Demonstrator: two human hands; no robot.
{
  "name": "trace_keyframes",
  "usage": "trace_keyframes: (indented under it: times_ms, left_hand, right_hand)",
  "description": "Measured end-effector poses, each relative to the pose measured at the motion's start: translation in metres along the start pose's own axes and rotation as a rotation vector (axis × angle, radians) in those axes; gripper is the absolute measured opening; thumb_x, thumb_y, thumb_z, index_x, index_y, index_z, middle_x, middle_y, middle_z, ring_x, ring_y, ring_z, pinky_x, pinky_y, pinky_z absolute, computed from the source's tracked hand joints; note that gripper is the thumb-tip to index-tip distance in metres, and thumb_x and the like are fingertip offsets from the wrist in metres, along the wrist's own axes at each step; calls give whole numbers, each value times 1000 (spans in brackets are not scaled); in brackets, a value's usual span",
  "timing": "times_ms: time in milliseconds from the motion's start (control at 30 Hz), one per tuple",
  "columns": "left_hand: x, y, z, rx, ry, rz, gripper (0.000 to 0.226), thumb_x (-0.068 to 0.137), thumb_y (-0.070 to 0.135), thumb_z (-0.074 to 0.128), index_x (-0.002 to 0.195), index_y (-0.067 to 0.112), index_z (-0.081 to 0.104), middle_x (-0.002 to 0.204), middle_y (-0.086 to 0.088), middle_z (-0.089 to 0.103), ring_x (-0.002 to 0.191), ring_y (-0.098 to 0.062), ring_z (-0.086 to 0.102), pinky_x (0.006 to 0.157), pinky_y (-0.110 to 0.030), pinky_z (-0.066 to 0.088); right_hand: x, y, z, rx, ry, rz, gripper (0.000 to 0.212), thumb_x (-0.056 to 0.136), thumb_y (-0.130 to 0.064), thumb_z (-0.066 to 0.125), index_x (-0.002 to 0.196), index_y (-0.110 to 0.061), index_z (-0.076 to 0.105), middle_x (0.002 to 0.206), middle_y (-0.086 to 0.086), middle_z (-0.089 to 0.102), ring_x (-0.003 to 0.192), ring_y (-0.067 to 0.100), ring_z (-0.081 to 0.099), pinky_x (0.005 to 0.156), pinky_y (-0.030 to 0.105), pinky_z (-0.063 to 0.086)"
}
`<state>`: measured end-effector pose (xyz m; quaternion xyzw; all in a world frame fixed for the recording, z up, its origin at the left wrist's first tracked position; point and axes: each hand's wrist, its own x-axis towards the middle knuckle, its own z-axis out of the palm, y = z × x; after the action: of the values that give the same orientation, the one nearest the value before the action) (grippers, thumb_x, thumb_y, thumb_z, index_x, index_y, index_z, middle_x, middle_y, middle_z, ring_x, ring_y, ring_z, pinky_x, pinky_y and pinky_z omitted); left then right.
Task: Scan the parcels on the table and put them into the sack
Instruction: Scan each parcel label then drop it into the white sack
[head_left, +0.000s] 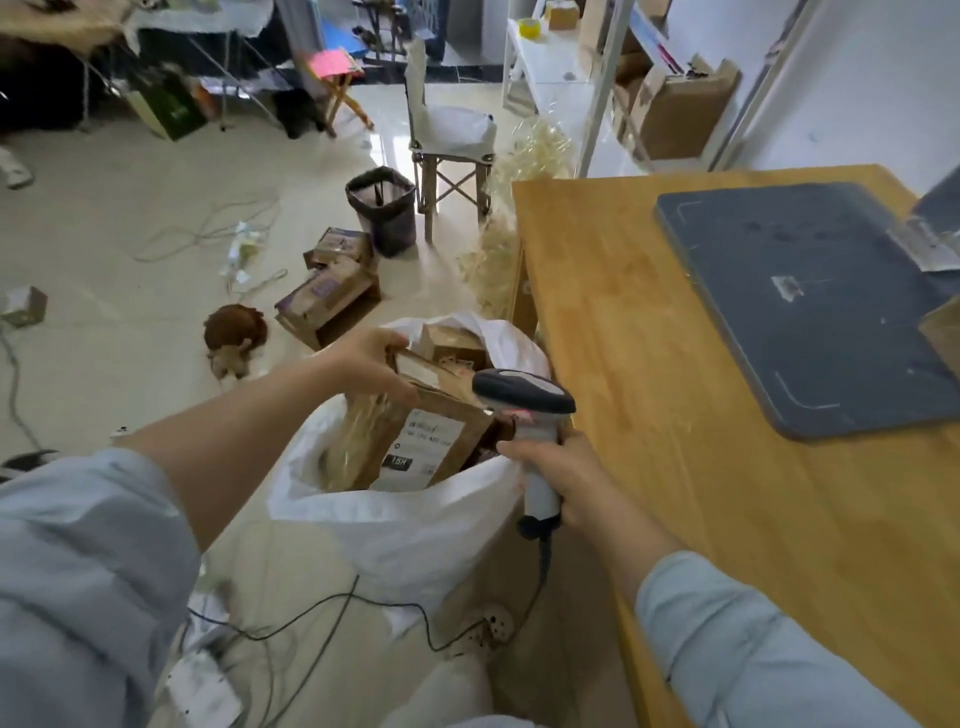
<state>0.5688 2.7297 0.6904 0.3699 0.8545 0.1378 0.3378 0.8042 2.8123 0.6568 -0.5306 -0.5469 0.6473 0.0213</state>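
A white sack (395, 525) stands open on the floor beside the wooden table (701, 415). My left hand (363, 366) grips the upper edge of a brown cardboard parcel (379, 441) with a white label, held upright inside the sack's mouth. Other brown parcels (452, 340) lie deeper in the sack behind it. My right hand (556, 470) grips the handle of a grey and white barcode scanner (524, 397), its head just right of the parcel above the sack's rim.
A dark mat (810, 306) lies on the table. Cardboard boxes (327, 296), a plush toy (234, 335), a bin (384, 208), a folding chair (447, 150), straw filler and cables are spread over the floor. The scanner's cable trails down near my feet.
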Motion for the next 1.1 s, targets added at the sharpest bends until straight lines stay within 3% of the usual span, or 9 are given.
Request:
trace_keyframes:
  times_ms: [200, 300, 367, 433, 567, 700, 767, 933, 1100]
  left_hand:
    - [11, -15, 15, 106, -22, 44, 67, 66, 31, 86, 126, 19, 59, 113, 1, 61, 102, -18, 55, 86, -29, 47]
    - [21, -20, 22, 142, -49, 37, 81, 64, 42, 85, 135, 24, 52, 129, 0, 55, 118, -21, 48, 101, -38, 44]
    - [25, -19, 31, 290, -72, 23, 88, 67, 50, 81, 144, 31, 41, 141, 2, 44, 133, -24, 31, 110, -44, 32]
    - [27, -18, 50, 394, -120, 24, 83, 76, 46, 76, 147, 34, 34, 150, 2, 35, 139, -27, 23, 112, -46, 29]
    - [22, -14, 81, 245, -324, 48, 63, 93, 9, 60, 148, 24, 33, 149, -5, 38, 132, -26, 42, 86, -16, 46]
    - [26, 0, 74, 225, -246, -16, 77, 93, 12, 58, 152, 37, 15, 154, -6, 30, 127, -24, 48, 78, -22, 48]
    - [26, 14, 67, 199, -174, -13, 78, 90, 16, 61, 152, 34, 17, 152, -5, 34, 127, -25, 48, 79, -23, 44]
    - [22, 77, 72, 231, -17, 176, 76, 89, 29, 62, 153, 29, 21, 144, -4, 45, 112, -21, 57, 81, -26, 47]
    - [10, 174, 110, 300, -53, 387, 76, 89, 34, 61, 153, 30, 19, 155, -5, 28, 128, -25, 45, 97, -33, 44]
  right_hand:
    - [24, 2, 17, 25, -5, 84, 64, 71, -21, 82, 125, -14, 48, 116, 8, 58, 108, 30, 57, 97, 50, 49]
    - [29, 4, 14, 17, 56, 94, 49, 76, -18, 77, 116, -14, 49, 110, 10, 57, 103, 30, 57, 94, 46, 50]
    - [30, 3, 10, 30, 86, 84, 44, 77, -18, 77, 112, -11, 51, 108, 12, 58, 100, 30, 58, 90, 44, 52]
    - [31, 1, 5, 35, 109, 75, 44, 76, -20, 78, 109, -11, 50, 107, 13, 58, 98, 30, 59, 88, 45, 53]
    - [28, 2, 0, 46, 101, 77, 54, 75, -22, 79, 119, -10, 49, 111, 12, 57, 101, 31, 58, 91, 47, 52]
    - [22, 7, -8, 133, 74, 79, 43, 77, -18, 77, 111, -12, 52, 102, 9, 60, 90, 25, 60, 77, 38, 53]
    - [14, 9, -12, 204, 56, 68, 34, 80, -13, 74, 107, -10, 53, 92, 7, 60, 80, 21, 60, 69, 35, 54]
    - [-11, 16, -39, 454, 55, 61, 28, 86, -17, 70, 106, -1, 61, 83, 17, 69, 71, 26, 67, 73, 45, 58]
    - [-54, 24, -103, 682, 149, 14, 32, 88, -37, 66, 92, -6, 62, 69, 16, 67, 57, 26, 64, 61, 37, 58]
